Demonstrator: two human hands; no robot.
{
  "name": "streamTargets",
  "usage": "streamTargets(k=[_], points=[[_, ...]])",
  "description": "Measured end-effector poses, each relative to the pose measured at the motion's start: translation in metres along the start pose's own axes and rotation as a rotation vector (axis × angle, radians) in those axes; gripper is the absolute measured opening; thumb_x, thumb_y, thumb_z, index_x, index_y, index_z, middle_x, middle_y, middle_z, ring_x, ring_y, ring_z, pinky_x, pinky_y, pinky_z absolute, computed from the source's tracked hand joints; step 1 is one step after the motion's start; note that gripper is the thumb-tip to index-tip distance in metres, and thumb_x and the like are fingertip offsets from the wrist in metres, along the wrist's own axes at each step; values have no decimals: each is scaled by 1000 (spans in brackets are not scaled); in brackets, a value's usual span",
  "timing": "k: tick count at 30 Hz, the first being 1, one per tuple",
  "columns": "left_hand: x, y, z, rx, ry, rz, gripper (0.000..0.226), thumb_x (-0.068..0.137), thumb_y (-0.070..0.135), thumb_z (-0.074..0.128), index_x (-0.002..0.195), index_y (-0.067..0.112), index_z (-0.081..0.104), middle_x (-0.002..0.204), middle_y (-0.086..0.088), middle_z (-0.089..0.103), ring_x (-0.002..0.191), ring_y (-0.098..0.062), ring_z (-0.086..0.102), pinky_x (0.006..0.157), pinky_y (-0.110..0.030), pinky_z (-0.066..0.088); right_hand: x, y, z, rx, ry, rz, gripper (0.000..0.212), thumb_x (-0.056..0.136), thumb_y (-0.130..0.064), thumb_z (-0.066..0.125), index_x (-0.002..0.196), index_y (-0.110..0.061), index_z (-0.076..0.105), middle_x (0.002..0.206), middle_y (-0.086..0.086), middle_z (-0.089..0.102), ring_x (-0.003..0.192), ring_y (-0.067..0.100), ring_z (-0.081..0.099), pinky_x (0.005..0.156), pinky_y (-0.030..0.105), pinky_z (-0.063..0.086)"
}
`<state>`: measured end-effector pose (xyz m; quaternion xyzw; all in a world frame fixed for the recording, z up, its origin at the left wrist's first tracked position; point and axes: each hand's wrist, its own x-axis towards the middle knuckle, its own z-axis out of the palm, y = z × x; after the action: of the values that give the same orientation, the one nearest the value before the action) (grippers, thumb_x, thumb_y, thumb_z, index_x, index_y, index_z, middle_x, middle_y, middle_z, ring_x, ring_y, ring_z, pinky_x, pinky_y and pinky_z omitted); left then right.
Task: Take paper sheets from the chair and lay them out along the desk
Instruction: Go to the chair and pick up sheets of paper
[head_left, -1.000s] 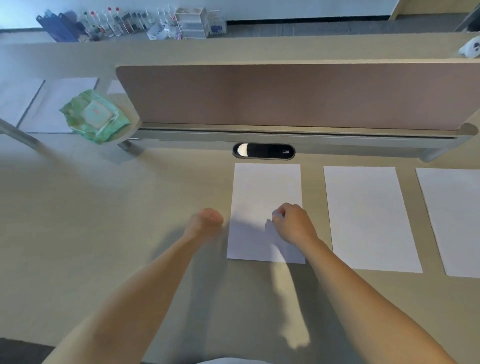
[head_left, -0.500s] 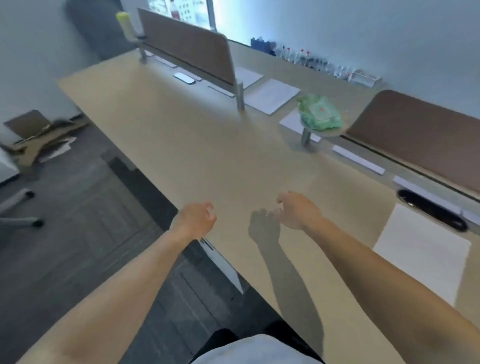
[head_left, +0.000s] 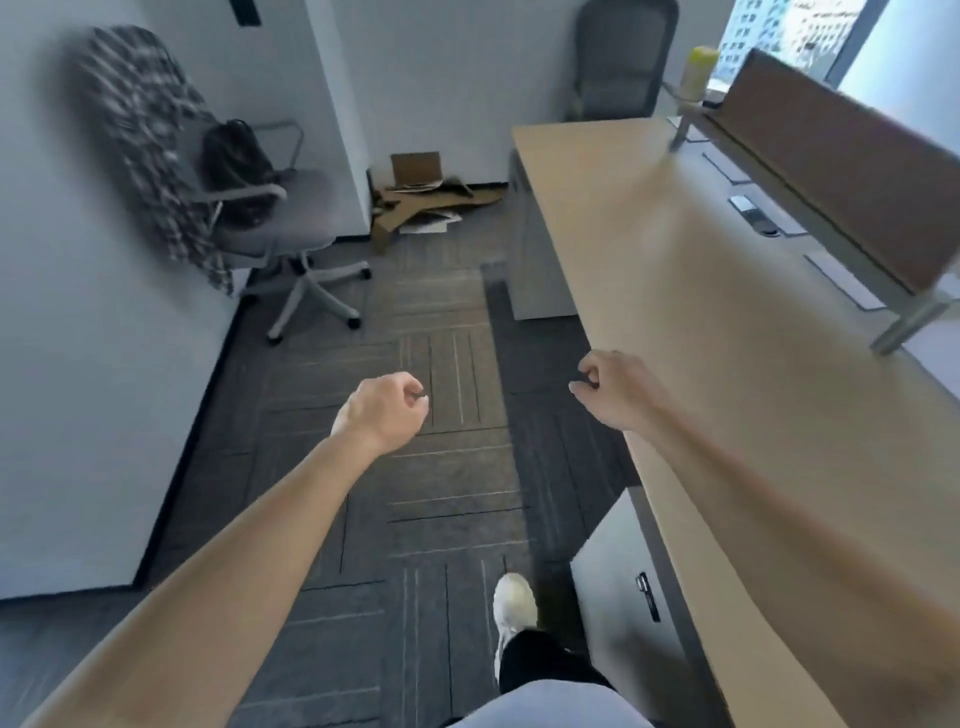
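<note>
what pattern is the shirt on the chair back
The shirt is dark-and-white plaid, blurred, in the head view.

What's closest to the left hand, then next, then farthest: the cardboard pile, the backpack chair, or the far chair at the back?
From the left hand:
1. backpack chair, ahead on the left.
2. cardboard pile, farther ahead, in the middle.
3. far chair, at the very back, to the right.

Grey swivel chair (head_left: 291, 218) far left; long wooden desk (head_left: 675, 312) right.

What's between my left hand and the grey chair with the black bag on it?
Only bare dark carpet floor lies between the left hand and the grey chair, as the head view shows.
</note>
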<state>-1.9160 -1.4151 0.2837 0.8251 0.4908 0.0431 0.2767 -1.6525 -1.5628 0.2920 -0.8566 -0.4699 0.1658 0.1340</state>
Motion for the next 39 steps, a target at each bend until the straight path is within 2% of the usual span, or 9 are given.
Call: streamTargets(k=[8, 11, 15, 20, 23, 27, 31, 35, 39], points=[[164, -67, -60, 85, -13, -216, 31, 95, 41, 55, 122, 27, 63, 117, 5, 67, 100, -17, 64, 89, -38, 54, 214, -78, 12, 109, -148, -162, 40, 97, -36, 56, 131, -14, 56, 125, 2, 58, 103, 19, 58, 89, 35, 50], [236, -69, -96, 147, -45, -213, 29, 95, 43, 54, 120, 29, 63, 114, 6, 67, 98, -15, 64, 88, -37, 54, 296, -104, 6, 72, -208, -210, 38, 98, -37, 53, 129, -15, 56, 124, 3, 60, 95, 19, 62, 87, 39, 54], [314, -85, -133, 114, 26, -214, 23, 95, 42, 54, 112, 31, 66, 105, 8, 69, 94, -14, 64, 86, -37, 55, 391, -144, 1, 32, -265, -262, 42, 100, -37, 50, 135, -15, 52, 132, 6, 57, 103, 22, 61, 87, 35, 52], [417, -129, -146, 101, -27, -244, 12, 95, 36, 53, 97, 34, 65, 100, 9, 70, 89, -12, 65, 82, -35, 57, 510, -184, 14, -54, -348, -264, 44, 100, -39, 50, 139, -18, 50, 137, 6, 53, 98, 19, 56, 82, 28, 47], [503, -146, -164, 105, -44, -209, 14, 96, 33, 52, 94, 33, 65, 100, 6, 70, 89, -16, 66, 82, -39, 58, 583, -204, 7, -98, -341, -230, 44, 99, -40, 51, 137, -18, 51, 132, 6, 57, 99, 21, 60, 81, 30, 50], [630, -140, -202, 106, -55, -87, 19, 97, 31, 51, 103, 26, 69, 106, 2, 70, 94, -19, 64, 82, -36, 55, 673, -229, -24, -178, -324, -161, 41, 102, -34, 47, 137, -13, 52, 133, 8, 57, 110, 25, 59, 91, 34, 50], [741, -107, -239, 108, -47, 84, 22, 99, 28, 53, 109, 18, 70, 108, 0, 69, 94, -15, 61, 75, -27, 47, 747, -235, -55, -40, -228, -23, 23, 99, -34, 50, 108, -16, 61, 111, 8, 65, 91, 22, 62, 74, 33, 49], [850, -77, -249, 123, -89, 191, 23, 98, 34, 55, 109, 20, 70, 105, 2, 70, 92, -14, 62, 76, -29, 49, 822, -223, -77, 45, -182, 51, 40, 100, -34, 51, 135, -16, 55, 130, 7, 61, 117, 25, 58, 95, 34, 47], [966, -52, -244, 176, -106, 266, 21, 97, 38, 55, 102, 24, 70, 97, 7, 68, 89, -14, 63, 73, -29, 48, 917, -190, -78, 142, -116, 156, 44, 97, -38, 56, 135, -16, 53, 132, 6, 60, 119, 24, 57, 91, 31, 43]])
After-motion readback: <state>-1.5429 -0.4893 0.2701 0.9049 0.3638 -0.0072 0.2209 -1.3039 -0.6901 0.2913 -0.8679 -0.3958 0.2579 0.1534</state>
